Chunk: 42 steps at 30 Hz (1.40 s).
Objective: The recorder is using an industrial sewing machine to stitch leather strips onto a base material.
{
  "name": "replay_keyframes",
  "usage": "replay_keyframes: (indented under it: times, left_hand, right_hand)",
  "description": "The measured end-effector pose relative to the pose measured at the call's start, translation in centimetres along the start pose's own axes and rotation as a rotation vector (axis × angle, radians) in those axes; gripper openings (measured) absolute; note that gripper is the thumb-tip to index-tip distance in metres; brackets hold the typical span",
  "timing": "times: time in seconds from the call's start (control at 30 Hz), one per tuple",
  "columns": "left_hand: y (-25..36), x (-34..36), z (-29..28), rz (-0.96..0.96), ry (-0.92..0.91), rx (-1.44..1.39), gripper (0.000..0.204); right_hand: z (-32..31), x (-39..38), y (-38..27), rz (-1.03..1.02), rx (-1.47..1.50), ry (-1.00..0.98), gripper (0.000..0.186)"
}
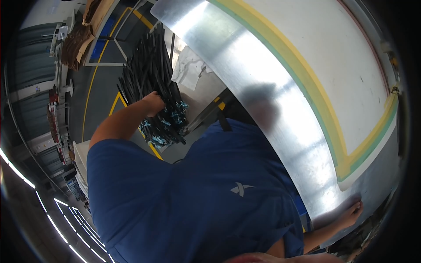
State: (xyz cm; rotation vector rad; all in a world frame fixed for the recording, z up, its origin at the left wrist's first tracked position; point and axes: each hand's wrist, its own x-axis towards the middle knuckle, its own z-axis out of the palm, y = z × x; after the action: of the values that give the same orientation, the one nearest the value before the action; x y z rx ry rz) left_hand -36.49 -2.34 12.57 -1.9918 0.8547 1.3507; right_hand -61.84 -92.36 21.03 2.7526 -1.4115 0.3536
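Observation:
My left hand (153,104) is stretched out to the side, at a thick bundle of long black strips (151,61). Its fingers curl in against the strips, and the fingertips are partly hidden. Light-blue bits show among the strips at the bundle's near end. At the lower right, my right hand (351,214) rests at the shiny metal tabletop (280,144), close to a corner of the taped white panel (320,61). The fingers of that hand are bent together; whatever they may hold is too small to tell.
Yellow and green tape bands (302,74) border the white panel. Crumpled white sheets (188,68) lie on a pale surface beside the strips. Brown cardboard pieces (78,46) are stacked at the upper left. Yellow lines (90,92) mark the grey floor.

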Motion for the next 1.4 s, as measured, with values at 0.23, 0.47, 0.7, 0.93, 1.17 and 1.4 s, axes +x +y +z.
replay_keyframes:
  times: [0.23, 0.47, 0.7, 0.93, 1.17, 1.4]
  left_hand:
    - [-0.1, -0.5, -0.4, 0.078, 0.008, 0.023, 0.032]
    - [-0.6, -1.0, -2.5, 0.083, 0.008, -0.126, 0.034]
    - [-2.5, -0.8, -3.7, 0.15, 0.026, -0.126, 0.04]
    - [-4.2, -0.4, -5.4, 0.023, 0.012, -0.327, 0.046]
    - [-3.0, 1.2, -4.3, -0.004, 0.334, -0.262, 0.042]
    - [-1.7, 0.8, -5.4, -0.002, 0.212, -0.265, 0.037]
  right_hand:
    - [0.0, 0.0, -0.2, 0.012, -0.027, -0.001, 0.036]
    - [0.0, -0.1, -0.2, -0.016, 0.023, 0.021, 0.036]
    - [-0.4, -0.2, -0.7, 0.017, -0.021, 0.003, 0.036]
    - [-0.1, 0.0, -0.2, -0.002, -0.01, 0.011, 0.036]
    - [-0.6, -0.4, -1.0, 0.03, 0.02, -0.016, 0.042]
    - [-0.6, -0.2, -0.8, 0.014, -0.005, -0.027, 0.042]
